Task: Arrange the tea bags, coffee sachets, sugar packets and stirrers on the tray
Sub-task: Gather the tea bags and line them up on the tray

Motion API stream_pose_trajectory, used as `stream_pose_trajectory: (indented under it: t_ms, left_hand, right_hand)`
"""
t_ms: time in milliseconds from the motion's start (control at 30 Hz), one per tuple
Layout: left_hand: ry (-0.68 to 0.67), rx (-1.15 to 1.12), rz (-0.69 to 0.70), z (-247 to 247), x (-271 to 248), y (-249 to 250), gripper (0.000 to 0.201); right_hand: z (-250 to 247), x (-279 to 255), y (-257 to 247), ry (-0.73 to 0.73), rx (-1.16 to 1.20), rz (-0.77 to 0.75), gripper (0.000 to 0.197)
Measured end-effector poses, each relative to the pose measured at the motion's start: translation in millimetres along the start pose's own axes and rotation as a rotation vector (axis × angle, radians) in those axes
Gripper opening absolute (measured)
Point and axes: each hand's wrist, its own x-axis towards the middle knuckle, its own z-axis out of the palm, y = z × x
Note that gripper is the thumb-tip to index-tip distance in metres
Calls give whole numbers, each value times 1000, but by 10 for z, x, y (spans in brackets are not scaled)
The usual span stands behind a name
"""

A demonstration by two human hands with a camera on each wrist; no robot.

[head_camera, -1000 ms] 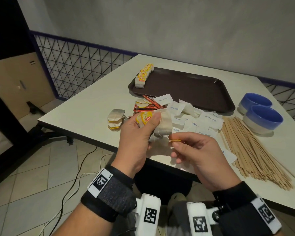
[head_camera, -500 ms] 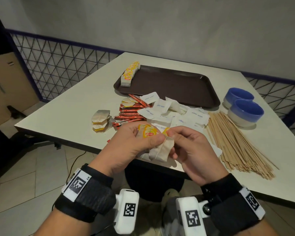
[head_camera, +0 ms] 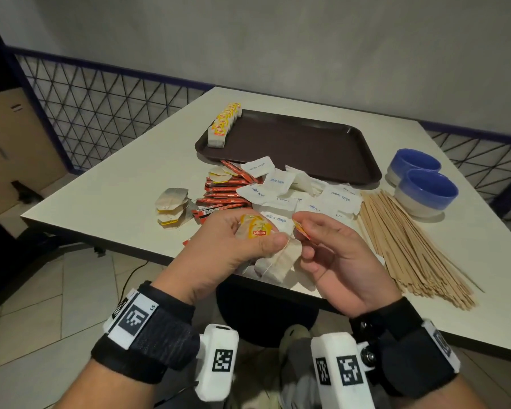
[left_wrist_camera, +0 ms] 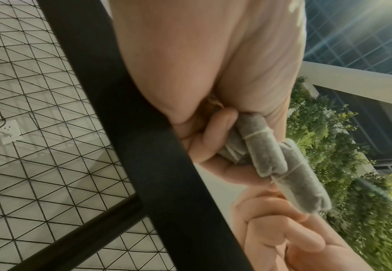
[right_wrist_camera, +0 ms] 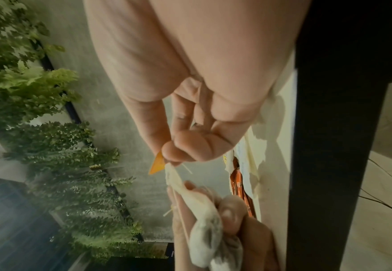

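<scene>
My left hand (head_camera: 248,243) grips a bunch of tea bags (head_camera: 278,259) (left_wrist_camera: 271,157) over the table's near edge, their yellow Lipton tag (head_camera: 255,228) on top. My right hand (head_camera: 313,234) pinches one yellow tag (head_camera: 301,230) (right_wrist_camera: 156,165) on its string, right beside the left hand. The brown tray (head_camera: 351,169) lies at the far middle with a row of tea bags (head_camera: 223,126) along its left end. Loose tea bags (head_camera: 171,206), red coffee sachets (head_camera: 224,196), white sugar packets (head_camera: 316,196) and wooden stirrers (head_camera: 401,240) lie in front of the tray.
Two blue bowls (head_camera: 425,190) stand right of the tray, behind the stirrers. The white table (head_camera: 124,184) has a bare stretch at its left side. A wire mesh fence (head_camera: 101,119) runs behind the table, and a tiled floor lies below.
The right hand closed in from a small gap to the tea bags in the left hand and now pinches a tag at them. Both hands stayed at the near edge.
</scene>
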Motion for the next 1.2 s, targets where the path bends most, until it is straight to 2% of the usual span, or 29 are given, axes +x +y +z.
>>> stream_pose_trajectory:
  t_ms: [233,400,500,567,767,867,933,967,1067,1200]
  left_hand:
    - [30,18,8,23,19,-28,25]
    - [48,40,26,23,33,-40,8]
    - [51,42,49,21,25,-49,12]
    - [44,27,57,6,30,-55,6]
    - [69,3,64,21,3,-47,18]
    - [123,-20,82,3,20,-86,45]
    - [158,-42,92,13,17,-84,60]
    - [168,-51,93,15,20,-90,62]
    - [205,-46,87,18,18,-80,44]
    - [233,-54,54,7,15,-91,51]
  right_hand:
    - [-7,9,96,3,-97,-119,31]
    - [-13,9,136,17,-157,-190,27]
    - [-3,5,173,14,-228,-242,28]
    - [-1,4,189,16,-264,-249,24]
    - [-4,17,183,19,-280,-220,30]
    - [-14,29,165,34,-198,-185,32]
    - [-7,28,159,51,-164,-178,24]
    - [-3,26,158,68,-156,-187,20]
    - [-3,30,160,142,-171,-230,11]
    - [-17,40,182,227,-233,-313,10]
